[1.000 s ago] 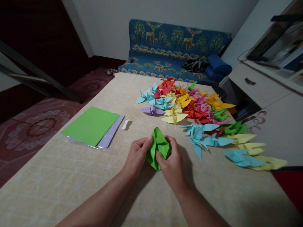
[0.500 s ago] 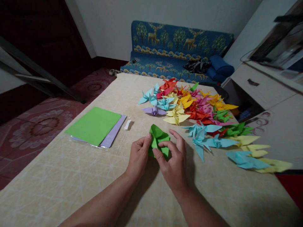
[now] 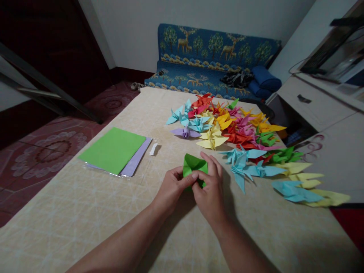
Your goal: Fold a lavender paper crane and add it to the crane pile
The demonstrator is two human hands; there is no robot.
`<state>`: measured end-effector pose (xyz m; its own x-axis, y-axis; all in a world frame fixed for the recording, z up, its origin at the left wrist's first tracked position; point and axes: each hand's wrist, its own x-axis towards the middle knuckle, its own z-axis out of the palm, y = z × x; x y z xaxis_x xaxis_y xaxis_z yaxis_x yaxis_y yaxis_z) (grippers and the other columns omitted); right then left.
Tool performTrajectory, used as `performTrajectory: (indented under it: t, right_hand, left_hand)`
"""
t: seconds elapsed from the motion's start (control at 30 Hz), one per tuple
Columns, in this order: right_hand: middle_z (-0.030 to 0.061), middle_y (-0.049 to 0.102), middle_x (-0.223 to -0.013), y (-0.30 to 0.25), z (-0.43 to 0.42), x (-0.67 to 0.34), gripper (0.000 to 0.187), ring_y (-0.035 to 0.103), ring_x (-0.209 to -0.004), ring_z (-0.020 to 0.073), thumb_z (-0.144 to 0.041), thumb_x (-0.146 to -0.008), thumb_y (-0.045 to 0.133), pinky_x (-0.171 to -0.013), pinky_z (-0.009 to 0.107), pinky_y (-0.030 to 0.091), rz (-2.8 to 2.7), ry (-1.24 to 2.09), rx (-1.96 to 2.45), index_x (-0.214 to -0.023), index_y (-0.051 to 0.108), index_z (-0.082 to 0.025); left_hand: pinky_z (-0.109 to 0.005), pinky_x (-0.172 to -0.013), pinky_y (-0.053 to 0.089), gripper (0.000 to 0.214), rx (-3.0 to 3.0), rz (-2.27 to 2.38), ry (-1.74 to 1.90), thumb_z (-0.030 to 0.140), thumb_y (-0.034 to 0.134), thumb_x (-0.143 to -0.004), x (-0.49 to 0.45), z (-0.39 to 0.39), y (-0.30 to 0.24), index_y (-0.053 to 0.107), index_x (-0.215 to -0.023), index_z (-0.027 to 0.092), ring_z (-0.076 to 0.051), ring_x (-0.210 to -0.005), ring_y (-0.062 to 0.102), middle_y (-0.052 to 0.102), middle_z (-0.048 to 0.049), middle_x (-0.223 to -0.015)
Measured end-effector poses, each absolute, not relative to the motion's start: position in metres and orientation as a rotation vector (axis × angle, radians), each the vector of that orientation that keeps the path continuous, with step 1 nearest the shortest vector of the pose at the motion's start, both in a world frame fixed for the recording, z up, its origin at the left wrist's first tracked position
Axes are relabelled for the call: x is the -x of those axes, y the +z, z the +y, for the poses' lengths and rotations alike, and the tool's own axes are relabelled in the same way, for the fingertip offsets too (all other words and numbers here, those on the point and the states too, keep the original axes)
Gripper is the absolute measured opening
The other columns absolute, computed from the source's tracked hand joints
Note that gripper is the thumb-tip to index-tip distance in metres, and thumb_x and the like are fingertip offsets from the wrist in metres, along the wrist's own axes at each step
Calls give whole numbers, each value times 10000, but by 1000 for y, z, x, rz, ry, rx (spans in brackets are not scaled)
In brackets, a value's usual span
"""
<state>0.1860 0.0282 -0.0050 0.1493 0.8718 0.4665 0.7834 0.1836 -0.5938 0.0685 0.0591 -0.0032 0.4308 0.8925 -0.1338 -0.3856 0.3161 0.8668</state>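
A partly folded green origami paper [image 3: 193, 163] is held above the near middle of the table. My left hand [image 3: 172, 186] grips its left side, with the thumb laid across the lower part. From the right, my right hand [image 3: 209, 185] pinches the paper between thumb and index finger, the other fingers raised behind it. Both thumbs meet near the paper's centre, and its lower folds are partly hidden by my fingers.
Many folded paper cranes [image 3: 241, 129] in several colours cover the table's far right. Green sheets [image 3: 113, 149] lie over purple paper [image 3: 138, 157] at the left, beside a small white strip [image 3: 153, 149]. A patterned sofa [image 3: 216, 57] stands behind the cloth-covered table [image 3: 71, 216].
The green paper has shifted slightly right and turned. My left thumb has come across its front, and my right thumb and index finger have closed on it.
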Motion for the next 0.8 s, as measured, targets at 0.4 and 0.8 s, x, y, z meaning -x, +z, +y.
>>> performTrajectory:
  t: [0.4,0.8]
  right_hand:
    - [24,341,-1549,5,23,-172,136,215,-1432,356,-107,-714,672,-1146,622,186,-1723,113,1655,-729,717,-234]
    - [98,448,-1479,-7,27,-179,162,319,-1373,340,-130,-757,638,-1123,554,297,-1658,107,1722,-608,645,-191]
  left_hand:
    - [-203,-602,433,134,-535,751,1061,227,752,-749,-71,59,-1,688,-755,109,-99,-608,565,648,-15,-680]
    - [-242,-784,492,236,-519,647,953,159,657,-783,-70,57,-2,735,-1003,118,-153,-796,653,742,-77,-905]
